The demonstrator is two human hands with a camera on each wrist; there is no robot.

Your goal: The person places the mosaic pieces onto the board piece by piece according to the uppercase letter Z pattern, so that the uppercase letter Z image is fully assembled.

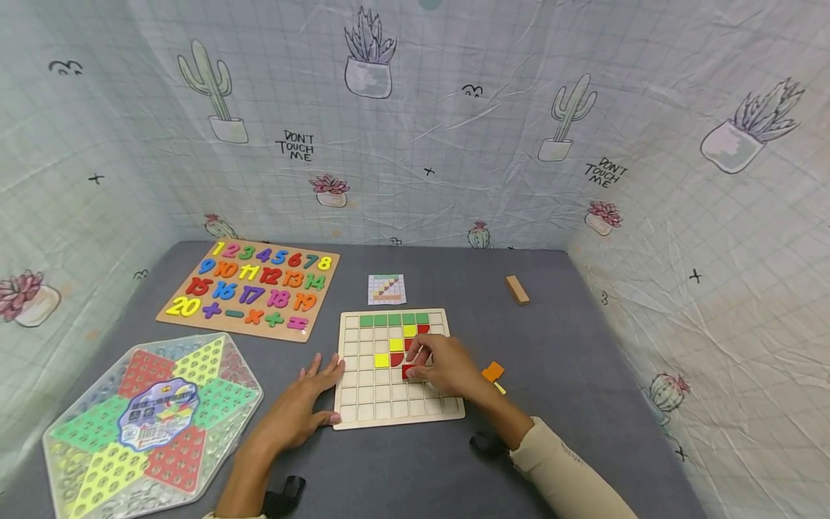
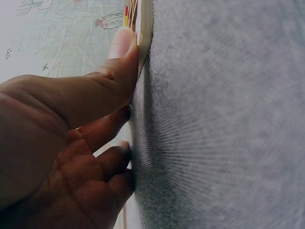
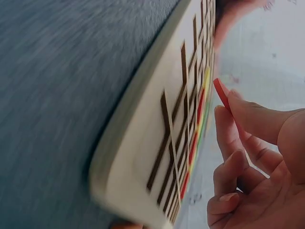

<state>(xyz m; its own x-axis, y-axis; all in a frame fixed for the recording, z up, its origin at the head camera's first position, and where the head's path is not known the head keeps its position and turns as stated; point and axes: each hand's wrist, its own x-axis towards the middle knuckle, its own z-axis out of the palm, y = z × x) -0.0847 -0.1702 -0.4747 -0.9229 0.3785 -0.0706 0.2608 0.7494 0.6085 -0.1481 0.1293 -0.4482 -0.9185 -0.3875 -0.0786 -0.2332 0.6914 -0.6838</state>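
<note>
A pale wooden grid board [image 1: 382, 414] lies in the middle of the table in the head view. Green tiles [image 1: 395, 319] line its top row; yellow tiles [image 1: 381, 360] and red tiles [image 1: 396, 360] step diagonally below. My right hand [image 1: 446, 366] is over the board, pinching a thin red tile [image 3: 222, 95] between thumb and finger. In the right wrist view that tile is held just off the grid. My left hand [image 1: 295, 407] rests at the board's left edge, fingers extended, with the thumb [image 2: 121, 47] touching its side near the front corner.
Behind the board lies a small pattern card [image 1: 386, 290]. Orange tiles [image 1: 493, 371] and a yellow piece [image 1: 500, 388] are on the right, with a wooden block [image 1: 517, 290] farther back. A number board [image 1: 246, 288] and a hexagonal game board [image 1: 155, 418] occupy the left.
</note>
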